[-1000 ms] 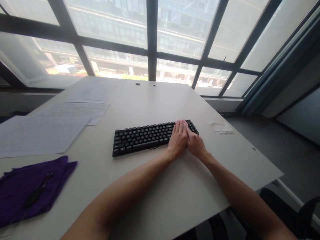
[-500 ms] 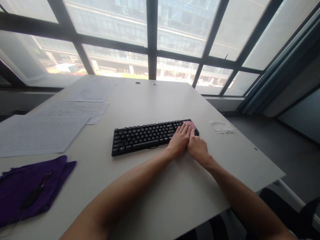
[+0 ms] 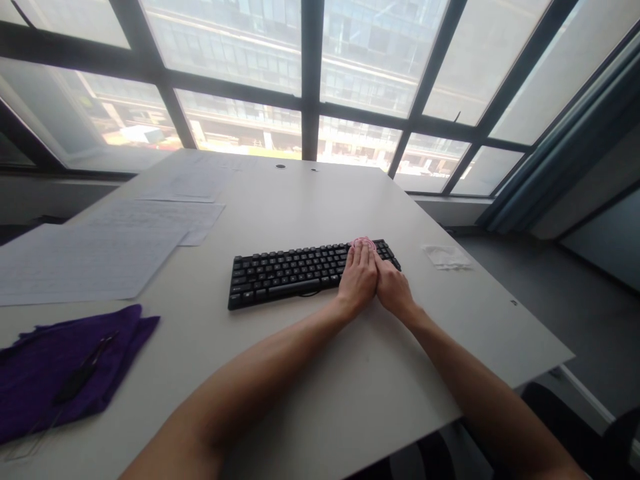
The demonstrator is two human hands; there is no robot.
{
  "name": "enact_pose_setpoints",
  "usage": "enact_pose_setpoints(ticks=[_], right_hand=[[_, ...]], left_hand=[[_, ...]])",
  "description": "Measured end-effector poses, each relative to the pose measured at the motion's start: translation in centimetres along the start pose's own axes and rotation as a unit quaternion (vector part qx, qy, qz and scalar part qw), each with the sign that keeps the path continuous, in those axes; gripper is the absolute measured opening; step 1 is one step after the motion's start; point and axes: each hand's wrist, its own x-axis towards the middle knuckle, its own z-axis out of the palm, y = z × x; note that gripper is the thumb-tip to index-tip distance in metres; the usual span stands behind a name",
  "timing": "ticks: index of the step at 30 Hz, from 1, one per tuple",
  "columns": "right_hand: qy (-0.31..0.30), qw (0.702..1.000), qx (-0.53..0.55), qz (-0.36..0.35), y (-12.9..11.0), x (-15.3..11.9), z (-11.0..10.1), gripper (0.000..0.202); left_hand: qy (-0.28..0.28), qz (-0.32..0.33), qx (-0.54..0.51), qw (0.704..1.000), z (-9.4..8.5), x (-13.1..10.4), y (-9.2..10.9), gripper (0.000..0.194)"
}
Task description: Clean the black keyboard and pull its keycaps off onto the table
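Note:
A black keyboard point(image 3: 290, 270) lies on the white table, angled slightly. On its right part sits a pink piece point(image 3: 364, 241) with swirled rings, soft-looking and mostly covered; what it is made of I cannot tell. My left hand point(image 3: 357, 277) lies flat on this pink piece, its fingers stretched forward and held together. Pressed against its right side is my right hand point(image 3: 393, 285), with one finger reaching toward the pink piece's near edge. The right hand's other fingers curl under, and anything inside them is hidden.
Sheets of paper point(image 3: 90, 260) spread over the table's left side. Nearer, a folded purple cloth point(image 3: 117, 353) carries a dark-handled tool point(image 3: 77, 383). A crumpled white tissue or thin plastic point(image 3: 447, 257) lies right of the keyboard. Windows point(image 3: 235, 47) stand beyond the table's far edge.
Both hands have shifted slightly left over the keyboard, and the pink piece has moved left with them. More keys now show at the keyboard's right end. The camera view has shifted a little.

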Motion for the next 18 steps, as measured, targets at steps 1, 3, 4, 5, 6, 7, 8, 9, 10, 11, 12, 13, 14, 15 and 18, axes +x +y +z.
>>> enact_pose_setpoints(ticks=[1,3,4,5,6,7,8,9,10,11,12,13,14,15,18], right_hand=[[-0.003,1.000,-0.002,-0.003,0.1,0.1,0.1,0.061],[-0.012,1.000,-0.003,-0.006,0.4,0.3,0.1,0.061],[-0.017,1.000,-0.003,-0.007,0.4,0.3,0.1,0.060],[-0.021,1.000,-0.002,-0.007,0.5,0.4,0.1,0.060],[-0.023,1.000,-0.001,-0.006,0.5,0.4,0.1,0.059],[-0.022,1.000,0.001,-0.006,0.4,0.4,0.0,0.058],[-0.017,1.000,0.004,-0.007,0.4,0.5,0.0,0.058],[-0.010,1.000,0.006,-0.007,0.3,0.5,0.0,0.057],[-0.002,1.000,0.006,-0.008,0.1,0.6,0.0,0.057],[0.003,1.000,0.004,-0.008,-0.1,0.8,-0.1,0.057],[0.005,1.000,0.001,-0.009,-0.3,1.0,-0.1,0.057],[0.003,1.000,-0.005,-0.008,-0.5,1.2,-0.1,0.057],[-0.002,1.000,-0.012,-0.007,-0.6,1.4,-0.2,0.057],[-0.008,1.000,-0.019,-0.004,-0.8,1.6,-0.2,0.058],[-0.031,0.999,-0.033,0.003,-0.9,2.0,-0.1,0.059]], left_hand=[[-0.001,-0.005,-0.001,1.000,0.1,0.0,0.0,0.055],[-0.003,-0.010,-0.001,1.000,0.3,0.0,0.0,0.055],[-0.005,-0.011,-0.001,1.000,0.4,0.0,-0.1,0.055],[-0.007,-0.010,0.000,1.000,0.4,0.0,-0.1,0.054],[-0.009,-0.011,0.000,1.000,0.3,0.0,-0.1,0.054],[-0.011,-0.012,0.001,1.000,0.3,0.0,-0.1,0.054],[-0.011,-0.013,0.002,1.000,0.3,0.0,-0.1,0.054],[-0.009,-0.014,0.002,1.000,0.2,0.0,-0.2,0.054],[-0.005,-0.014,0.003,1.000,0.2,0.0,-0.3,0.054],[-0.001,-0.014,0.004,1.000,0.2,0.1,-0.4,0.054],[0.003,-0.015,0.004,1.000,0.2,0.1,-0.6,0.054],[0.005,-0.017,0.004,1.000,0.3,0.2,-0.7,0.054],[0.006,-0.022,0.005,1.000,0.3,0.2,-0.9,0.053],[0.005,-0.029,0.007,1.000,0.4,0.3,-1.0,0.053],[-0.005,-0.041,0.016,0.999,0.3,0.4,-1.3,0.053]])
